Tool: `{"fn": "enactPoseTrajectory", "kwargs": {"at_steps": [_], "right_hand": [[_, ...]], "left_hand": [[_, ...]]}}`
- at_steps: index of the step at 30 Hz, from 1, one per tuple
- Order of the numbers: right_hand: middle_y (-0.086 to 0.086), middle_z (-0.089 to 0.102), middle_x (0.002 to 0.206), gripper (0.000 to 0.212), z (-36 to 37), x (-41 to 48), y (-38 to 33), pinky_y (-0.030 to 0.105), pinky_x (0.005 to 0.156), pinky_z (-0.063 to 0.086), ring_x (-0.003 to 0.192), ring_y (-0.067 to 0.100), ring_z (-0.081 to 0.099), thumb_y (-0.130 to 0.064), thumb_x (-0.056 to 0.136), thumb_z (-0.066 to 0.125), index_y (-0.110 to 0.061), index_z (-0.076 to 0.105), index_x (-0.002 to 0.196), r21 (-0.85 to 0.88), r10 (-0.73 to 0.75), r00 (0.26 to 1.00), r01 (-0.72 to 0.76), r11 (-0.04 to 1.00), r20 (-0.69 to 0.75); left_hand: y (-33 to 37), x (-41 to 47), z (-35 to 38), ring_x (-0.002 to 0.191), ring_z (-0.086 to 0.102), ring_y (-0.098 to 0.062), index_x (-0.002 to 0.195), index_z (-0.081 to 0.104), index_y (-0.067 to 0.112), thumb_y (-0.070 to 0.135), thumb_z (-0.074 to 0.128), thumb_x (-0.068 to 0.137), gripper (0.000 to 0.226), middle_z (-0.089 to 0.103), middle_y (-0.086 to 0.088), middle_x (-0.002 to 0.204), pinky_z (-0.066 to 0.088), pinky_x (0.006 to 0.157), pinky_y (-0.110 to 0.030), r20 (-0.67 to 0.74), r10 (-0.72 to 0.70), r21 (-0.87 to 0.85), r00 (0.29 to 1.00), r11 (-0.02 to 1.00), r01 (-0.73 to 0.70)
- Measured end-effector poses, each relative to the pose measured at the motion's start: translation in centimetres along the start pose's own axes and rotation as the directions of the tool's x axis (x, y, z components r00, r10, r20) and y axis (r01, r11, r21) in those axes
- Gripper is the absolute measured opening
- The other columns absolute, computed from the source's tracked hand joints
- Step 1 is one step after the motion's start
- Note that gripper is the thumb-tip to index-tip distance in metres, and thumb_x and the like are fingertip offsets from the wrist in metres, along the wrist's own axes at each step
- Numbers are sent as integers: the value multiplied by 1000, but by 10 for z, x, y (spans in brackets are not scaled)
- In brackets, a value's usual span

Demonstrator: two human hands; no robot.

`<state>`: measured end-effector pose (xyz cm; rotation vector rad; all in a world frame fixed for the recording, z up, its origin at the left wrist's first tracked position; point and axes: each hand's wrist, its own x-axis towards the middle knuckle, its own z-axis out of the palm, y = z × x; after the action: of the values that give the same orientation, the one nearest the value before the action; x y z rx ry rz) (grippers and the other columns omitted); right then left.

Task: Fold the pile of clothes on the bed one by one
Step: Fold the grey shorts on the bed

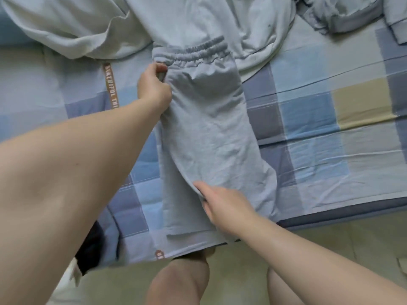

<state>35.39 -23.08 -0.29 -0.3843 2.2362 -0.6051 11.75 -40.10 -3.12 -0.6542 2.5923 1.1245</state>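
Observation:
Grey shorts (209, 128) with an elastic waistband (198, 52) lie on the checked bed cover, folded lengthwise, waistband at the far end and hems near the bed's front edge. My left hand (153, 84) pinches the fabric at the left side just below the waistband. Down at the lower leg, my right hand (222, 205) grips the edge of the upper layer, thumb on top and fingers tucked under the cloth. A pale grey garment (176, 20) lies spread behind the shorts, partly under the waistband.
Another grey piece with a ribbed hem (343, 16) lies crumpled at the back right. The checked cover (330, 106) stretches out to the right. The bed's front edge (341, 214) runs above a pale floor. A dark item (92, 245) sits at the lower left.

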Motion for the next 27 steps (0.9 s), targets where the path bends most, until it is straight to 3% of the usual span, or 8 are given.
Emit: {"fn": "enactPoseTrajectory", "kwargs": {"at_steps": [3, 6, 10, 13, 15, 18, 22, 27], "right_hand": [[3, 57, 132, 55, 30, 30, -19, 42, 79, 46, 110, 36, 60, -23, 99, 50, -31, 28, 149, 76, 55, 998, -57, 995, 21], [-2, 53, 130, 65, 50, 41, -19, 41, 85, 49, 112, 28, 57, -22, 96, 55, -32, 24, 152, 173, 125, 990, -135, 976, 65], [-1, 42, 140, 60, 67, 37, -16, 40, 103, 38, 130, 25, 39, -36, 93, 61, -28, 35, 147, 79, 219, 974, -214, 974, -55], [-1, 36, 146, 60, 70, 35, -7, 43, 108, 33, 137, 24, 31, -38, 93, 61, -27, 37, 147, 126, 335, 928, -317, 940, -165], [-1, 32, 151, 62, 67, 33, 8, 45, 110, 35, 139, 26, 30, -36, 93, 62, -27, 36, 149, 159, 406, 906, -386, 909, -117], [-3, 26, 158, 60, 59, 29, 28, 45, 112, 36, 142, 27, 31, -34, 92, 64, -28, 41, 147, 129, 356, 933, -359, 925, 43], [-6, 19, 164, 65, 54, 20, 41, 49, 115, 32, 149, 23, 22, -37, 93, 61, -33, 33, 152, 22, 321, 946, -322, 946, 34], [-2, -7, 169, 75, 71, 4, 41, 49, 119, 17, 155, 26, -1, -36, 93, 56, -42, 15, 156, -154, 455, 891, -450, 880, -7]], "left_hand": [[-31, 6, -7, 108, 57, -16, 154, 31, 28, 1, 48, 92, 70, 44, -3, 151, 47, 84, -23, 134, -12, -40, 991, 999, 18], [-61, -5, -3, 83, 56, -13, 158, 13, 25, 15, 64, 94, 82, 43, -11, 145, 46, 61, -24, 232, -155, -69, 960, 982, 175], [-92, -33, 1, 87, 55, -19, 145, 30, 19, 21, 71, 87, 71, 49, -4, 116, 41, 57, -25, 179, -171, -94, 969, 977, 189], [-110, -62, 7, 90, 57, -24, 125, 37, 16, 20, 71, 86, 52, 53, -4, 108, 56, 77, -44, 226, -228, -120, 947, 958, 259], [-124, -86, 11, 96, 62, -27, 113, 43, 16, 21, 75, 85, 43, 57, -1, 101, 56, 87, -50, 283, -255, -67, 925, 957, 284], [-144, -123, 18, 108, 65, -29, 115, 58, 10, 28, 77, 85, 40, 67, -5, 114, 54, 94, -44, 402, -299, 38, 865, 950, 310], [-161, -157, 29, 113, 60, -35, 122, 59, 4, 34, 61, 97, 39, 65, -15, 122, 51, 93, -38, 438, -396, 154, 807, 917, 367], [-177, -196, 35, 99, 54, -35, 103, 46, 11, 34, 39, 108, 24, 59, -13, 103, 32, 73, -35, 169, -321, 59, 932, 947, 315]]}}
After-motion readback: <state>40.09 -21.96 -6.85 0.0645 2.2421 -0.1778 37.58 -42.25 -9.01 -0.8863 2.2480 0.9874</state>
